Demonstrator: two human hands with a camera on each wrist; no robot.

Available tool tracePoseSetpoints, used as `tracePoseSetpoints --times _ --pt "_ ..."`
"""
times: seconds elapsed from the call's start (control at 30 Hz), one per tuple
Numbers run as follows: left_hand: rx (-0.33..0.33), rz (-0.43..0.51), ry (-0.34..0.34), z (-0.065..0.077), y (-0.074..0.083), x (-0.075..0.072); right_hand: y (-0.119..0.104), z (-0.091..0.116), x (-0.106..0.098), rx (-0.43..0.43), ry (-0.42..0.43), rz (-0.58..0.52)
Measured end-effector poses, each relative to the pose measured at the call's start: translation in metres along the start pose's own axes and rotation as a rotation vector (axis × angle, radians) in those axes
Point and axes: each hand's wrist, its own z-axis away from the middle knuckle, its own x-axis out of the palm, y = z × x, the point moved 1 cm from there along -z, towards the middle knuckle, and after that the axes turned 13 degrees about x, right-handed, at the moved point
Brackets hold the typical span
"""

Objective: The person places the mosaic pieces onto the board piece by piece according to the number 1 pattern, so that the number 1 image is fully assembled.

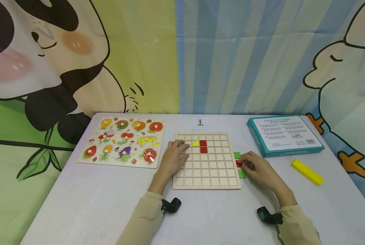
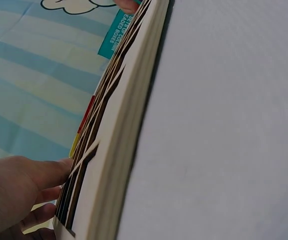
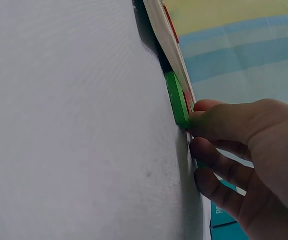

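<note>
A wooden grid board [image 1: 213, 173] lies flat in the middle of the table, with two red tiles [image 1: 203, 149] and a yellow piece [image 1: 196, 143] set in its upper cells. My left hand [image 1: 174, 157] rests at the board's left edge, fingers loosely bent over the border cells and holding nothing. Just off the right edge, my right hand [image 1: 257, 168] pinches a red tile [image 1: 239, 164] between thumb and forefinger. That tile sits between two green tiles [image 1: 242, 174]; the nearer green tile [image 3: 176, 100] also shows beside the thumb in the right wrist view.
A fruit puzzle board [image 1: 124, 143] lies to the left. Behind the grid board is a small pattern card [image 1: 200, 124]. On the right are a teal box [image 1: 288, 134] and a yellow bar [image 1: 307, 172]. A printed curtain hangs behind the table.
</note>
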Motion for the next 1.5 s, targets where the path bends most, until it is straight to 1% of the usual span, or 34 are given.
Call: tracePoseSetpoints --times 0.2,0.4,0.53,0.63,0.83,1.0,1.33,1.5 --pt "0.003 0.010 0.003 0.000 -0.001 0.000 0.001 0.000 0.000 0.027 -0.015 0.012" --pt "0.001 0.018 0.013 0.000 -0.001 0.001 0.003 0.002 0.000 0.044 0.005 0.042" --pt "-0.001 0.022 0.014 0.000 -0.001 0.000 0.003 0.003 -0.002 0.043 0.018 0.037" --pt "0.000 0.023 0.011 0.000 -0.001 0.000 0.004 0.005 -0.004 0.032 0.037 0.023" --pt "-0.008 0.029 0.000 -0.001 -0.002 0.000 0.004 0.006 -0.005 -0.025 0.069 -0.019" --pt "-0.016 0.037 -0.003 -0.001 -0.002 0.000 -0.003 0.002 -0.003 -0.071 0.072 -0.053" --pt "-0.014 0.037 -0.008 -0.001 -0.003 0.001 -0.024 -0.009 0.009 -0.133 0.036 -0.080" --pt "-0.008 0.040 -0.004 -0.001 -0.003 0.000 -0.031 -0.014 0.015 -0.120 -0.006 -0.089"
